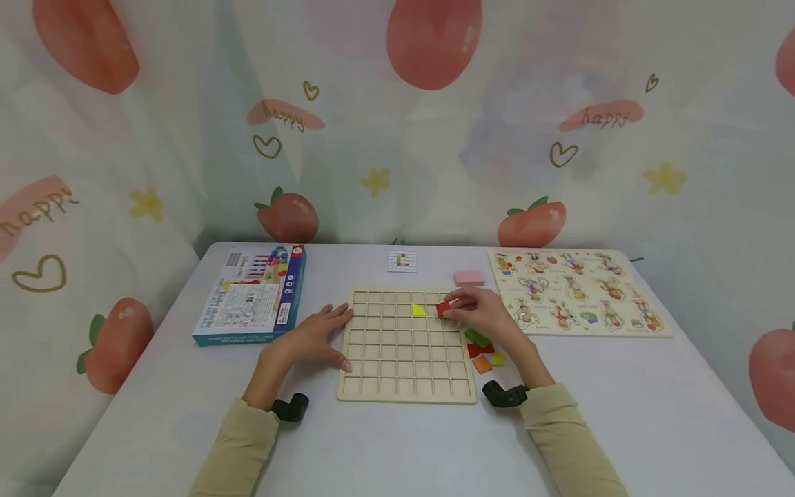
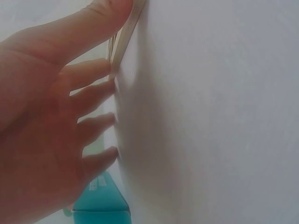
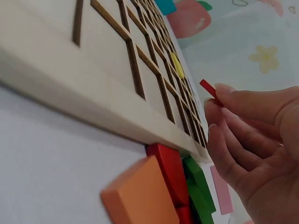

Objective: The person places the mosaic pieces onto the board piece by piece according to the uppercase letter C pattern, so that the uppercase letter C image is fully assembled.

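My right grip (image 1: 481, 314) pinches a small red piece (image 1: 442, 309) between thumb and forefinger, holding it above the far right part of a pale wooden grid board (image 1: 406, 399); the right wrist view shows it raised clear of the surface. My left grip (image 1: 317, 337) is spread wide, thumb and fingertips at the board's left edge. A yellow piece (image 1: 419, 310) lies on the grid toward its far side, just left of the red one I hold. Along the board's right edge, on the white-covered table (image 1: 397, 449), green pieces (image 1: 477, 337), more red pieces (image 1: 475, 350), an orange piece (image 1: 482, 364) and another yellow piece (image 1: 499, 359) are clustered together. Beyond the board stand a small pattern card (image 1: 402, 261) and, farther right, a pink block (image 1: 468, 278). A teal-sided box (image 1: 251, 293) lies to my left, and a picture puzzle board (image 1: 577, 293) to my right.
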`<action>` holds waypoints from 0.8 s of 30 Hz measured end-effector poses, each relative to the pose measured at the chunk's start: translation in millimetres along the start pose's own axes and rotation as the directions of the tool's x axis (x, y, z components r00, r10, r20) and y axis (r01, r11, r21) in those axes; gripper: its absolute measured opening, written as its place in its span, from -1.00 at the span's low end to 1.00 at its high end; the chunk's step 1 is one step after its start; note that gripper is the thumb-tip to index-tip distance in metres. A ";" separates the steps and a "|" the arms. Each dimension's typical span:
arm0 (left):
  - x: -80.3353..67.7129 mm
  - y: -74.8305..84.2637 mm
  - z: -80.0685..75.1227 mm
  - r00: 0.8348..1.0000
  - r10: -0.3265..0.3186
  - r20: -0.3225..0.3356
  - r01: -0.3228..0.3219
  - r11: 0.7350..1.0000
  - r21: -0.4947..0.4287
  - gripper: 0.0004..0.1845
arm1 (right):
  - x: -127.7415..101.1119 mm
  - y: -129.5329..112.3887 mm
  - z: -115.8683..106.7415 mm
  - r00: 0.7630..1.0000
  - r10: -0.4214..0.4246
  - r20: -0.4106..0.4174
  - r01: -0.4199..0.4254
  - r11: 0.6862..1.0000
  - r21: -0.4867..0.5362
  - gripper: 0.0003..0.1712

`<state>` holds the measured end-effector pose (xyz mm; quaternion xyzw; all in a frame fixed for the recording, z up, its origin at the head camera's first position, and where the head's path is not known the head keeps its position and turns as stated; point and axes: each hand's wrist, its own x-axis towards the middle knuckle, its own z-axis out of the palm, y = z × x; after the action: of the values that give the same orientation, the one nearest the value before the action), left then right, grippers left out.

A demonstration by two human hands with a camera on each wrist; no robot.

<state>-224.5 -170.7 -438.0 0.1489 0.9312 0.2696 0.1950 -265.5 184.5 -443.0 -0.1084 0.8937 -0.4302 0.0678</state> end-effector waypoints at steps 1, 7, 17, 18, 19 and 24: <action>0.1 0.2 0.3 1.000 -0.001 -0.001 0.001 1.000 0.002 0.14 | 1.2 -2.3 1.9 1.000 -0.006 0.002 0.006 1.000 -0.004 -0.61; 0.1 1.9 -0.3 1.000 -0.003 -0.003 0.003 1.000 0.012 0.15 | 11.2 -16.6 10.9 0.996 -0.087 0.025 0.088 0.995 -0.048 -0.65; -0.8 0.8 -2.2 1.000 0.025 -0.006 -0.025 1.000 0.019 0.15 | 25.6 -30.4 30.4 0.994 -0.102 0.029 0.104 0.990 -0.090 -0.72; -0.8 0.6 -2.3 1.000 0.023 -0.003 -0.023 1.000 0.015 0.14 | 26.7 -31.5 32.2 0.994 -0.101 0.030 0.103 0.991 -0.091 -0.72; -0.7 0.6 -2.3 1.000 0.021 -0.001 -0.021 1.000 0.010 0.14 | 28.0 -32.4 33.8 0.995 -0.099 0.030 0.101 0.991 -0.088 -0.72; 0.6 0.1 -1.2 1.000 0.028 0.011 -0.028 1.000 0.002 0.15 | 32.6 -36.7 39.5 0.994 -0.093 0.053 0.098 0.992 -0.086 -0.72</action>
<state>-225.6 -170.9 -437.2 0.1635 0.9282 0.2704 0.1963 -283.6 124.2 -439.7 -0.1644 0.9036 -0.3903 0.0640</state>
